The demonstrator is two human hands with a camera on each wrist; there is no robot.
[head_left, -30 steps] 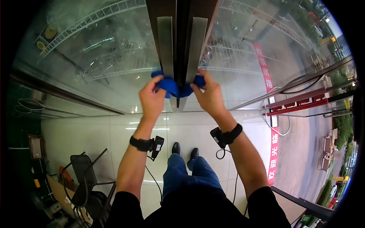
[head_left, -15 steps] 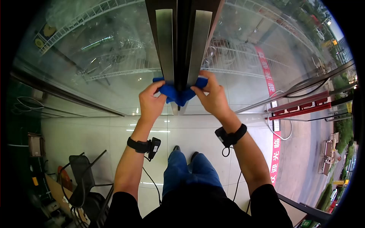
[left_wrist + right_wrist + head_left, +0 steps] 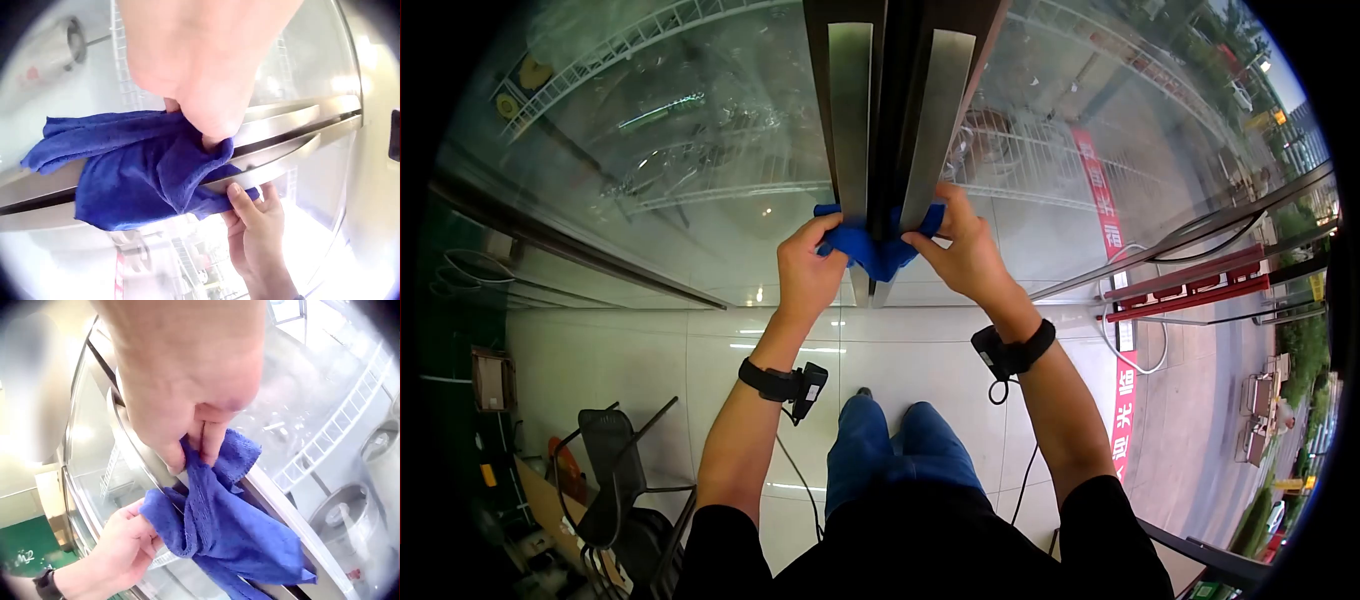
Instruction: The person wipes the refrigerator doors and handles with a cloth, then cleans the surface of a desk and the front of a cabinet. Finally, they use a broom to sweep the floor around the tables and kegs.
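Observation:
A blue cloth (image 3: pixel 878 262) hangs across the lower ends of two flat metal handles, the left handle (image 3: pixel 849 120) and the right handle (image 3: pixel 938 120), on a pair of glass doors. My left hand (image 3: pixel 808 268) pinches the cloth beside the left handle. At the right handle, my right hand (image 3: pixel 970 258) grips the other side between thumb and fingers. In the left wrist view, loose folds of cloth (image 3: pixel 125 194) spread over the door frames. The right wrist view has the cloth (image 3: pixel 231 531) bunched under my right fingers, partly hiding the fingertips.
Behind the glass are white wire racks (image 3: pixel 730 190). A black chair (image 3: pixel 612 460) stands at the lower left. On the right, a red strip with white characters (image 3: pixel 1122 420) runs along the glass, near a red rail (image 3: pixel 1190 298). Thin cables (image 3: pixel 802 470) hang from the wrist cameras.
The cloth's middle has dropped into a point below the handles. Both hands still hold it, and they and the handles appear slightly further right in the head view.

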